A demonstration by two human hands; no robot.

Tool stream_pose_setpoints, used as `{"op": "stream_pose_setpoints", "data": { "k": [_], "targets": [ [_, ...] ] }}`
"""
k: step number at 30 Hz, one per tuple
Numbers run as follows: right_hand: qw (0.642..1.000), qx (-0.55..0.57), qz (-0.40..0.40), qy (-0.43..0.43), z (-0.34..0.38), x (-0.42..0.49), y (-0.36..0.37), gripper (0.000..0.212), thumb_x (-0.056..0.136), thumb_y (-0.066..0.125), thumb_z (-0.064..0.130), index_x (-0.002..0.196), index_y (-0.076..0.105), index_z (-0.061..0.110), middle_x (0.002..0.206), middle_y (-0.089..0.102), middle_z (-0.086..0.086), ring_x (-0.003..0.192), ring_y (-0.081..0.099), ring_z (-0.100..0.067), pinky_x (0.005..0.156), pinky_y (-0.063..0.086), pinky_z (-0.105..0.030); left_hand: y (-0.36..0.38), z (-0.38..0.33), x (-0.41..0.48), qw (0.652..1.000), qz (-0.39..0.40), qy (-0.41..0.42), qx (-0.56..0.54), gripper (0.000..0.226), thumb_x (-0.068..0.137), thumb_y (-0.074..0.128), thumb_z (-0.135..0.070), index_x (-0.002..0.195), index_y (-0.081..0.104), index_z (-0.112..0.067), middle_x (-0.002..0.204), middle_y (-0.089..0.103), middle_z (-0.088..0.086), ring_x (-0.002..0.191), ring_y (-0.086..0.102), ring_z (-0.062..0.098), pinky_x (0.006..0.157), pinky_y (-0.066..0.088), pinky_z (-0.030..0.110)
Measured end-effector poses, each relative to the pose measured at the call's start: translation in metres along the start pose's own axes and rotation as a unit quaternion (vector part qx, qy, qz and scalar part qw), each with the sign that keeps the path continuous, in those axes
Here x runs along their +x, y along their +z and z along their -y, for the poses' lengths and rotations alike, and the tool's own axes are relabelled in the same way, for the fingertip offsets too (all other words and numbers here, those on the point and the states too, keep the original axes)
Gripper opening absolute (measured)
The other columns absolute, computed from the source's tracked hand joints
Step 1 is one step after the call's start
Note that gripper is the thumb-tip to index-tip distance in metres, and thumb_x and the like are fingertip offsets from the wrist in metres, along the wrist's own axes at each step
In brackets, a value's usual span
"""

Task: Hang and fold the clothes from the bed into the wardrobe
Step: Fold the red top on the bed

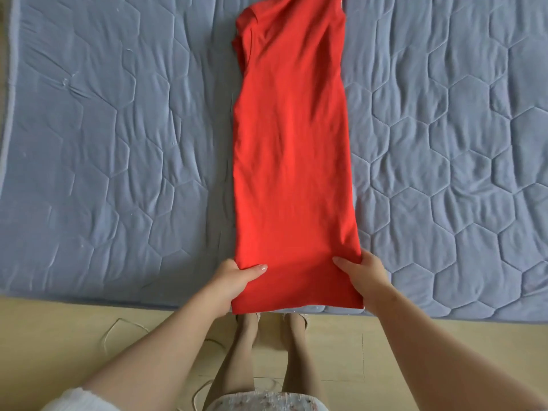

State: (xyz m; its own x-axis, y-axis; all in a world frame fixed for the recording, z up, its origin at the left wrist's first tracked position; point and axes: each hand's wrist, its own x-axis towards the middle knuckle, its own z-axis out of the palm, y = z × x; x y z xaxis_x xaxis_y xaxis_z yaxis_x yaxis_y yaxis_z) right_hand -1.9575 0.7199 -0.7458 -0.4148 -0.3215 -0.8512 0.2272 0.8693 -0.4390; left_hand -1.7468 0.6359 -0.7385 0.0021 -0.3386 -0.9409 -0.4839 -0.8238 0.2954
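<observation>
- Bare legs [237,366] stand on the pale wooden floor [53,336], toes up against the bed's near edge; a thin cord [118,329] loops on the floor to the left.
- Both forearms reach forward, converging on the dress hem.
- Left hand [237,277] pinches the hem's left corner, thumb lying on top of the cloth and fingers tucked beneath.
- Right hand [367,271] grips the right corner the same way, thumb over the fabric.
- Red dress [290,143] lies flat and lengthwise down the middle of the bed, hem overhanging the near edge slightly, shoulders at the far end.
- Quilted blue-grey bed cover [118,143], stitched in hexagons, spreads wrinkled to either side.
</observation>
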Motion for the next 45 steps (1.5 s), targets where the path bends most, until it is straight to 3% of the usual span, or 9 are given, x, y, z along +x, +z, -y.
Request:
{"op": "stream_pose_setpoints", "data": {
  "k": [5, 7, 10, 15, 25, 30, 34, 39, 45],
  "targets": [
    [0.987, 0.113, 0.064, 0.096, -0.005, -0.034, 0.018, 0.008, 0.087, 0.061, 0.004, 0.092, 0.058, 0.009, 0.08, 0.064, -0.011, 0.067, 0.06, -0.026, 0.047, 0.053, -0.032, -0.035, 0.006, -0.019, 0.999, 0.014, -0.025, -0.019, 0.024, 0.08, 0.073, -0.018, 0.101, 0.062, -0.011, 0.093, 0.07, 0.009, 0.083, 0.067, 0.024, 0.072, 0.053, 0.033],
    [0.985, 0.127, 0.063, 0.099, -0.004, -0.048, 0.022, 0.011, 0.087, 0.061, 0.002, 0.096, 0.058, 0.008, 0.083, 0.064, -0.012, 0.071, 0.061, -0.026, 0.056, 0.056, -0.035, -0.043, 0.006, -0.032, 0.999, 0.012, -0.026, -0.03, 0.022, 0.079, 0.073, -0.018, 0.098, 0.063, -0.011, 0.086, 0.071, 0.007, 0.076, 0.068, 0.021, 0.063, 0.053, 0.028],
    [0.983, 0.133, 0.069, 0.105, -0.006, -0.077, 0.022, 0.013, 0.086, 0.062, 0.002, 0.096, 0.058, 0.01, 0.083, 0.064, -0.012, 0.068, 0.06, -0.026, 0.039, 0.051, -0.026, -0.052, 0.011, -0.059, 0.999, 0.009, -0.027, -0.041, 0.016, 0.08, 0.072, -0.02, 0.092, 0.063, -0.015, 0.072, 0.071, -0.001, 0.062, 0.067, 0.013, 0.047, 0.048, 0.019],
    [0.98, 0.139, 0.084, 0.116, -0.023, -0.136, 0.019, 0.013, 0.086, 0.062, 0.003, 0.094, 0.058, 0.013, 0.085, 0.066, -0.011, 0.069, 0.062, -0.023, 0.051, 0.056, -0.028, -0.071, 0.036, -0.108, 0.999, 0.008, -0.034, -0.042, 0.025, 0.082, 0.07, -0.024, 0.103, 0.06, -0.016, 0.098, 0.069, 0.008, 0.088, 0.066, 0.025, 0.075, 0.052, 0.034],
    [0.968, 0.165, 0.089, 0.168, -0.078, -0.246, 0.034, 0.032, 0.085, 0.063, 0.001, 0.116, 0.054, 0.006, 0.095, 0.064, -0.019, 0.077, 0.062, -0.031, 0.063, 0.057, -0.038, -0.111, 0.092, -0.19, 0.996, 0.036, -0.076, -0.038, 0.013, 0.086, 0.065, -0.021, 0.097, 0.059, -0.016, 0.088, 0.068, 0.007, 0.075, 0.061, 0.02, 0.053, 0.043, 0.022],
    [0.963, 0.189, 0.081, 0.172, -0.078, -0.267, 0.043, 0.046, 0.085, 0.063, 0.002, 0.127, 0.047, 0.011, 0.097, 0.061, -0.012, 0.07, 0.058, -0.026, 0.052, 0.048, -0.03, -0.119, 0.084, -0.198, 0.993, 0.021, -0.07, -0.088, 0.033, 0.089, 0.059, -0.012, 0.122, 0.051, -0.013, 0.085, 0.062, 0.008, 0.067, 0.055, 0.017, 0.051, 0.04, 0.024],
    [0.958, 0.253, 0.05, 0.128, -0.041, -0.25, 0.035, 0.072, 0.082, 0.063, -0.002, 0.14, 0.034, 0.03, 0.112, 0.058, -0.009, 0.059, 0.061, -0.021, 0.034, 0.046, -0.022, -0.112, 0.036, -0.191, 0.985, 0.036, -0.018, -0.166, 0.049, 0.093, 0.052, -0.006, 0.133, 0.04, -0.032, 0.086, 0.061, 0.004, 0.056, 0.053, 0.013, 0.037, 0.042, 0.016],
    [0.932, 0.349, 0.048, 0.09, 0.041, -0.212, 0.01, 0.036, 0.09, 0.053, 0.0, 0.116, 0.05, 0.025, 0.059, 0.065, -0.006, 0.028, 0.05, -0.012, 0.026, 0.033, -0.012, -0.09, -0.055, -0.179, 0.966, 0.093, 0.047, -0.238, 0.02, 0.095, 0.044, -0.003, 0.088, 0.057, -0.018, 0.057, 0.058, 0.003, 0.035, 0.054, 0.005, 0.033, 0.044, 0.016],
    [0.915, 0.395, 0.048, 0.07, 0.154, -0.131, -0.023, 0.024, 0.094, 0.042, 0.002, 0.079, 0.044, 0.02, 0.032, 0.048, 0.007, 0.027, 0.044, -0.002, 0.027, 0.033, -0.013, -0.057, -0.182, -0.146, 0.939, 0.094, 0.063, -0.325, 0.019, 0.094, 0.048, -0.006, 0.076, 0.054, -0.009, 0.039, 0.055, 0.002, 0.033, 0.054, 0.007, 0.035, 0.047, 0.018]
  ]
}}
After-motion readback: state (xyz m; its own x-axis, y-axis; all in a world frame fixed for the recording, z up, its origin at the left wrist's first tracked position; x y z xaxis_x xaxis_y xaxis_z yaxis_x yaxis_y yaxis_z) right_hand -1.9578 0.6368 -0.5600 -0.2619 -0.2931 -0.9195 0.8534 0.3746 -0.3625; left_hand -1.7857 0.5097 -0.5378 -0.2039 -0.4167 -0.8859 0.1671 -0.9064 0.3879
